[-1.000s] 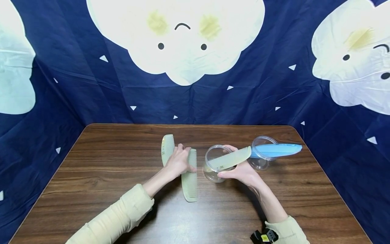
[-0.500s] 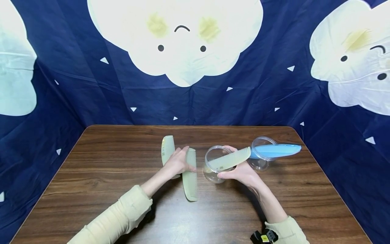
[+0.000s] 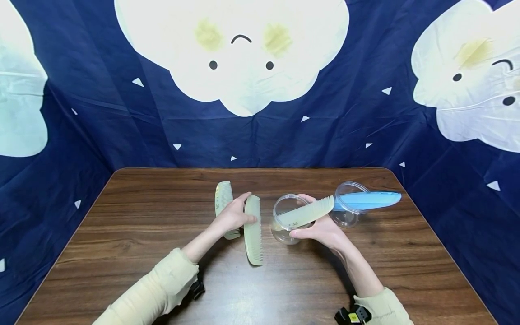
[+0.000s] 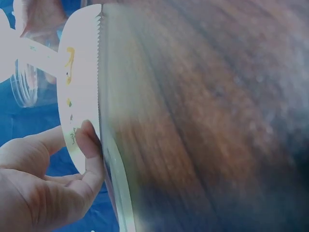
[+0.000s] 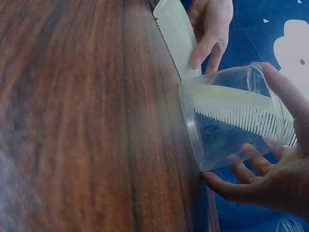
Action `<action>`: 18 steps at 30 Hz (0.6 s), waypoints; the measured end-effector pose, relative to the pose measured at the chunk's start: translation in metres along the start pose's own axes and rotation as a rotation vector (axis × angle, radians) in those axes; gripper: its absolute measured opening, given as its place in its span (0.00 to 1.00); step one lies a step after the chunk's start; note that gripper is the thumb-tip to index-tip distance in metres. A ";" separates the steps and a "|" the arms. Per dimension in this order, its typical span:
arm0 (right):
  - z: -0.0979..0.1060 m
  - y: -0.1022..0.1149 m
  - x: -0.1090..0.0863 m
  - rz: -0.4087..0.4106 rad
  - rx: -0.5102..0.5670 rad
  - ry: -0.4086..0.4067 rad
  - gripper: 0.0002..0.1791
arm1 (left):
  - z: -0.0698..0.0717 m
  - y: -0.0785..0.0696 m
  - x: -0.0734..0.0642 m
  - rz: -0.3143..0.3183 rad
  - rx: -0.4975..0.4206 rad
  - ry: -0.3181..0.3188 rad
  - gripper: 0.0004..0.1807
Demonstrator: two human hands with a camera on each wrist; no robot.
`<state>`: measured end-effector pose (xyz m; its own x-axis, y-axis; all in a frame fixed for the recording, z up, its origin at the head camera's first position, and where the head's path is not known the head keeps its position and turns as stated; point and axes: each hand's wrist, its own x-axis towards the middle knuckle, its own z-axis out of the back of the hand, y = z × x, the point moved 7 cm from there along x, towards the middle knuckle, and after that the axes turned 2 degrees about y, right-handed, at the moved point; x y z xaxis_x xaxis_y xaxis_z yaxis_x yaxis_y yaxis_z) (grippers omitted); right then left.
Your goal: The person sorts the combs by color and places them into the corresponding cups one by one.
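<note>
My left hand (image 3: 234,215) pinches a pale green comb (image 3: 254,237) by its spine, thumb on one face. In the left wrist view this comb (image 4: 77,58) stands on its toothed edge or just above the wood; I cannot tell which. Beneath and left of that hand, a second pale green comb (image 3: 223,197) lies on the table, partly covered. My right hand (image 3: 322,231) grips a clear plastic cup (image 3: 281,234) from its right side, the cup's base at the tabletop. A third pale green comb (image 3: 312,211) leans inside it, its end sticking out past the rim.
Behind the right hand stands another clear cup (image 3: 345,219), a blue comb-like piece (image 3: 371,199) leaning out of it to the right. Everything is on a brown wooden table (image 3: 134,234). A dark blue cloth (image 3: 122,131) with white clouds hangs around its back and sides.
My left hand has shifted slightly left and its comb has moved a little away from me, uncovering more of the comb lying beneath. The right hand and its cup stay put.
</note>
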<state>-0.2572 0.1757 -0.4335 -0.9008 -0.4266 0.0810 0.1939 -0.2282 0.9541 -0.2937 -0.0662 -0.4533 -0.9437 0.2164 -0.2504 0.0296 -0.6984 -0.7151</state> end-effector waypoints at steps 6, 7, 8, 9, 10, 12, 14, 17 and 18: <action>0.000 -0.001 0.000 -0.017 -0.014 0.004 0.55 | 0.009 -0.003 -0.002 -0.021 -0.057 -0.016 0.45; 0.000 0.000 0.000 -0.017 -0.014 0.004 0.55 | 0.012 -0.003 -0.002 -0.025 -0.060 -0.023 0.45; 0.000 -0.001 0.000 -0.018 -0.016 0.004 0.55 | 0.014 -0.004 -0.002 -0.029 -0.065 -0.032 0.44; 0.000 -0.001 0.000 -0.020 -0.015 0.003 0.55 | 0.016 -0.004 -0.002 -0.036 -0.072 -0.038 0.44; 0.000 -0.001 0.000 -0.020 -0.013 0.004 0.55 | 0.018 -0.005 -0.002 -0.045 -0.082 -0.043 0.43; 0.000 -0.001 0.000 -0.016 -0.006 0.008 0.55 | 0.023 -0.008 -0.003 -0.066 -0.101 -0.054 0.43; 0.000 -0.001 0.000 -0.013 -0.003 0.009 0.56 | 0.028 -0.012 -0.004 -0.092 -0.121 -0.064 0.42; -0.001 -0.001 0.000 -0.010 0.004 0.013 0.56 | 0.037 -0.020 -0.007 -0.127 -0.150 -0.082 0.42; -0.001 -0.001 0.000 -0.010 0.004 0.012 0.55 | 0.040 -0.022 -0.009 -0.140 -0.157 -0.086 0.43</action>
<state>-0.2570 0.1755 -0.4347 -0.8978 -0.4352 0.0679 0.1833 -0.2292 0.9560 -0.2995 -0.0800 -0.4089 -0.9665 0.2401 -0.0902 -0.0587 -0.5494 -0.8335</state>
